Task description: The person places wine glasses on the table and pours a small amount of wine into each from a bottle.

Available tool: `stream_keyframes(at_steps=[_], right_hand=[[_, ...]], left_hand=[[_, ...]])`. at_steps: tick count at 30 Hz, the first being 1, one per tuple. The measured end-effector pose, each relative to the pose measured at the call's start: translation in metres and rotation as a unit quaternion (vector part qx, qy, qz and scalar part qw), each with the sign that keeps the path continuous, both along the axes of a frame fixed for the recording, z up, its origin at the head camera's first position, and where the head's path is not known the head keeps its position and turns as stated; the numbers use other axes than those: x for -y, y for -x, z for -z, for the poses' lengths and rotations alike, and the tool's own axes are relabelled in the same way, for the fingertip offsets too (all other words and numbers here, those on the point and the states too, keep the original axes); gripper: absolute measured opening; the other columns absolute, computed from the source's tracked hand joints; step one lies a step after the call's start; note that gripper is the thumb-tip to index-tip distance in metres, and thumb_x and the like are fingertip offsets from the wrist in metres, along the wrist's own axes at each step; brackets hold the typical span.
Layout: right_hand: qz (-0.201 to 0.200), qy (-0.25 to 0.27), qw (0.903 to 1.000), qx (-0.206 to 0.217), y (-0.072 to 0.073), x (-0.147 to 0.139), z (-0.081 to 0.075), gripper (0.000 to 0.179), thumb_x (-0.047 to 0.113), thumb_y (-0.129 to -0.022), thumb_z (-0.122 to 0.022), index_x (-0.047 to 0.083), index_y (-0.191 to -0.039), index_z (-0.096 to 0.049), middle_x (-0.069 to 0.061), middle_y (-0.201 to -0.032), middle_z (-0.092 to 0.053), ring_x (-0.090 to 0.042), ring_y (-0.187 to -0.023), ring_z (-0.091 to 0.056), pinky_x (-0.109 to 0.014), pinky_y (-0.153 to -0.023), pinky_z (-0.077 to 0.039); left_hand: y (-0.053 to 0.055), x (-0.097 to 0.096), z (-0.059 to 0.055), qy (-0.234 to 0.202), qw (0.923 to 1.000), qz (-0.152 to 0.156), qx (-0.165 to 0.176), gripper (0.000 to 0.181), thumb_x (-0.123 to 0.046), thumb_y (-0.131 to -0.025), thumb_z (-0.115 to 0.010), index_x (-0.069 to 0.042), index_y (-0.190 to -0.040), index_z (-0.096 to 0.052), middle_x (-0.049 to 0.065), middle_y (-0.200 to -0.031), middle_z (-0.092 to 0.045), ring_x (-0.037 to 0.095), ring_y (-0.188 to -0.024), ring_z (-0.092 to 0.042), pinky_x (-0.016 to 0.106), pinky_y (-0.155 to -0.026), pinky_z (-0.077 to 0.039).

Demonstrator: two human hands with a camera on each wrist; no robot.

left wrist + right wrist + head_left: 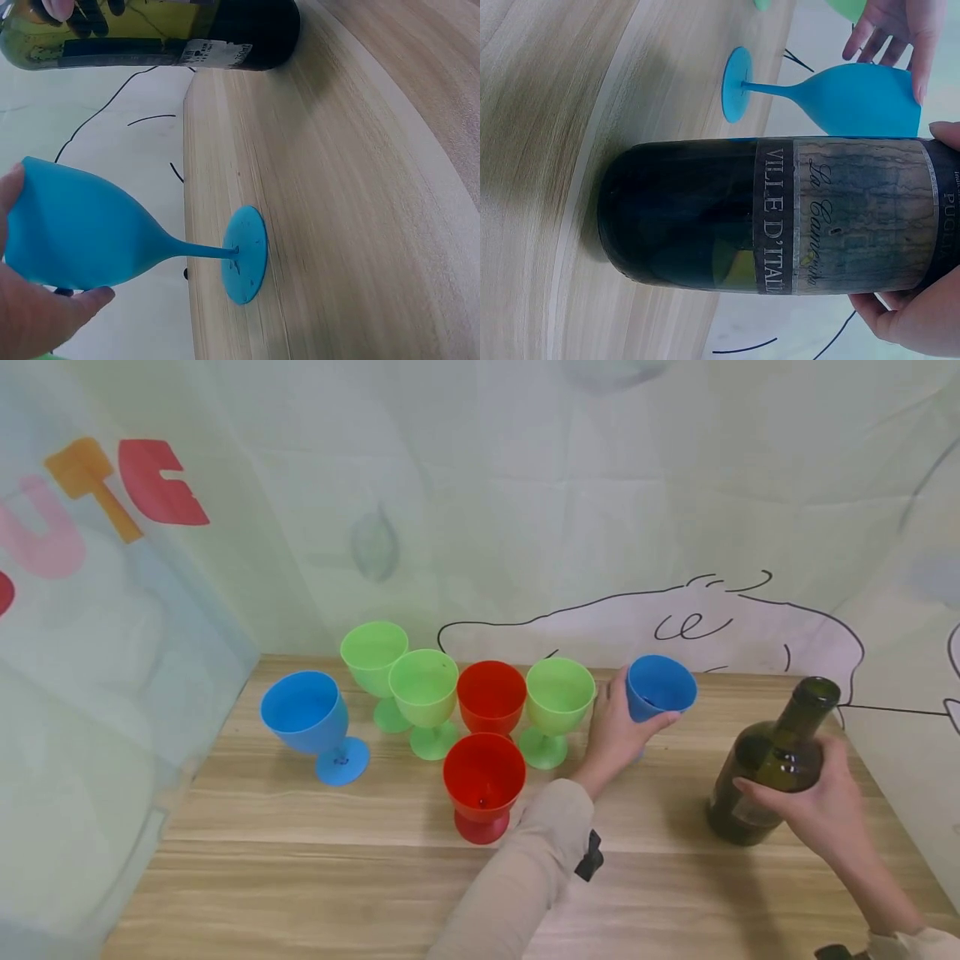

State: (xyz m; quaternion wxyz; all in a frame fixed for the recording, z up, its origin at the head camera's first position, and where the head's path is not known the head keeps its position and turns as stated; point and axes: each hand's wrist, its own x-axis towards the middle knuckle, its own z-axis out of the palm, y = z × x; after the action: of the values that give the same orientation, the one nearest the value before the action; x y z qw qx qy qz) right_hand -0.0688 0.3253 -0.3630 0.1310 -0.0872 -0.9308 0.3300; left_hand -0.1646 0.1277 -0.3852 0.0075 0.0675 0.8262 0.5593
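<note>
At the right back of the table, my left hand [615, 735] holds the bowl of a blue goblet [660, 689], thumb on the near side and fingers round the left. In the left wrist view the blue goblet [90, 225] shows its thin stem and round foot at the tabletop. To its right, my right hand [817, 802] grips a dark green wine bottle [765, 760] round its upper body. The neck is uncapped. A printed label faces the right wrist view on the bottle [847, 217]. Whether the bottle's base touches the wood I cannot tell.
Left of my left hand stand three green goblets [423, 689], two red goblets [483, 777] and another blue goblet [303, 714] at the far left. The wooden table [315, 877] ends at a pale printed curtain [487, 510] behind and at the sides.
</note>
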Motion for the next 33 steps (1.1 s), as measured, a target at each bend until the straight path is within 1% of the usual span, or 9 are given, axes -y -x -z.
stream_keyframes(at_steps=[3, 10, 17, 20, 23, 25, 27, 30, 33], right_hand=[[-0.001, 0.000, 1.0000, 0.001, 0.000, 0.000, 0.000, 0.084, 0.017, -0.066, -0.081, -0.006, -0.126, -0.027, -0.028, -0.107, -0.047, -0.034, -0.089, -0.045, -0.031, -0.066, -0.031], [-0.006, 0.000, 1.0000, -0.002, 0.000, -0.001, 0.001, 0.084, 0.017, -0.065, -0.081, -0.006, -0.125, -0.026, -0.028, -0.107, -0.046, -0.036, -0.089, -0.045, -0.032, -0.066, -0.031], [-0.006, -0.001, 1.0000, -0.006, 0.000, -0.001, 0.001, 0.083, 0.016, -0.065, -0.081, -0.006, -0.124, -0.027, -0.028, -0.106, -0.047, -0.035, -0.089, -0.045, -0.031, -0.066, -0.031], [-0.007, -0.001, 1.0000, -0.006, -0.001, -0.001, 0.001, 0.083, 0.016, -0.065, -0.081, -0.006, -0.124, -0.027, -0.028, -0.106, -0.047, -0.036, -0.089, -0.045, -0.031, -0.066, -0.031], [-0.008, 0.001, 1.0000, 0.000, -0.001, 0.000, 0.000, 0.084, 0.016, -0.066, -0.081, -0.006, -0.125, -0.025, -0.030, -0.107, -0.045, -0.040, -0.091, -0.046, -0.034, -0.066, -0.032], [-0.010, 0.003, 0.9999, 0.004, -0.002, 0.000, -0.001, 0.085, 0.017, -0.066, -0.080, -0.006, -0.126, -0.025, -0.031, -0.108, -0.045, -0.042, -0.092, -0.046, -0.036, -0.067, -0.032], [-0.012, 0.006, 0.9999, 0.008, -0.002, 0.000, -0.001, 0.085, 0.017, -0.067, -0.080, -0.007, -0.127, -0.024, -0.032, -0.109, -0.044, -0.044, -0.093, -0.046, -0.039, -0.068, -0.033], [-0.010, 0.006, 0.9999, 0.006, -0.002, 0.000, 0.000, 0.085, 0.017, -0.066, -0.080, -0.006, -0.126, -0.025, -0.032, -0.109, -0.045, -0.044, -0.093, -0.046, -0.038, -0.068, -0.033], [-0.006, 0.005, 1.0000, 0.001, -0.001, -0.001, 0.001, 0.084, 0.017, -0.066, -0.081, -0.006, -0.125, -0.026, -0.031, -0.108, -0.046, -0.040, -0.092, -0.046, -0.034, -0.067, -0.032]], left_hand=[[0.000, 0.002, 0.000, 0.006, 0.9999, 0.008, 0.003, 0.083, -0.040, -0.074, -0.073, -0.013, -0.140, -0.030, 0.007, -0.134, -0.041, 0.022, -0.119, -0.042, 0.037, -0.092, -0.042], [-0.004, 0.007, -0.001, 0.020, 0.9997, 0.017, 0.001, 0.085, -0.036, -0.075, -0.074, -0.015, -0.142, -0.027, 0.008, -0.136, -0.039, 0.023, -0.122, -0.040, 0.039, -0.093, -0.041], [-0.012, 0.013, -0.006, 0.031, 0.9991, 0.021, -0.019, 0.084, -0.034, -0.074, -0.076, -0.015, -0.141, -0.029, 0.006, -0.135, -0.040, 0.022, -0.121, -0.041, 0.038, -0.092, -0.042], [-0.016, 0.017, -0.011, 0.049, 0.9981, 0.020, -0.031, 0.081, -0.035, -0.074, -0.075, -0.013, -0.139, -0.033, 0.006, -0.133, -0.043, 0.023, -0.119, -0.044, 0.038, -0.090, -0.044], [-0.021, 0.021, -0.019, 0.088, 0.9946, 0.023, -0.051, 0.076, -0.037, -0.075, -0.074, -0.010, -0.136, -0.038, 0.007, -0.130, -0.046, 0.022, -0.115, -0.047, 0.036, -0.087, -0.046], [-0.024, 0.024, -0.024, 0.122, 0.9899, 0.022, -0.069, 0.072, -0.039, -0.075, -0.073, -0.009, -0.133, -0.042, 0.006, -0.128, -0.049, 0.021, -0.113, -0.050, 0.033, -0.084, -0.048], [-0.027, 0.029, -0.029, 0.143, 0.9850, 0.017, -0.095, 0.067, -0.038, -0.076, -0.072, -0.008, -0.130, -0.046, 0.005, -0.125, -0.050, 0.020, -0.110, -0.051, 0.029, -0.084, -0.048], [-0.029, 0.036, -0.034, 0.146, 0.9797, 0.006, -0.137, 0.062, -0.036, -0.076, -0.073, -0.009, -0.126, -0.049, 0.005, -0.123, -0.051, 0.018, -0.110, -0.051, 0.026, -0.083, -0.048], [-0.030, 0.042, -0.037, 0.140, 0.9765, -0.018, -0.163, 0.061, -0.035, -0.076, -0.073, -0.008, -0.125, -0.049, 0.006, -0.124, -0.050, 0.019, -0.112, -0.049, 0.025, -0.083, -0.048]])
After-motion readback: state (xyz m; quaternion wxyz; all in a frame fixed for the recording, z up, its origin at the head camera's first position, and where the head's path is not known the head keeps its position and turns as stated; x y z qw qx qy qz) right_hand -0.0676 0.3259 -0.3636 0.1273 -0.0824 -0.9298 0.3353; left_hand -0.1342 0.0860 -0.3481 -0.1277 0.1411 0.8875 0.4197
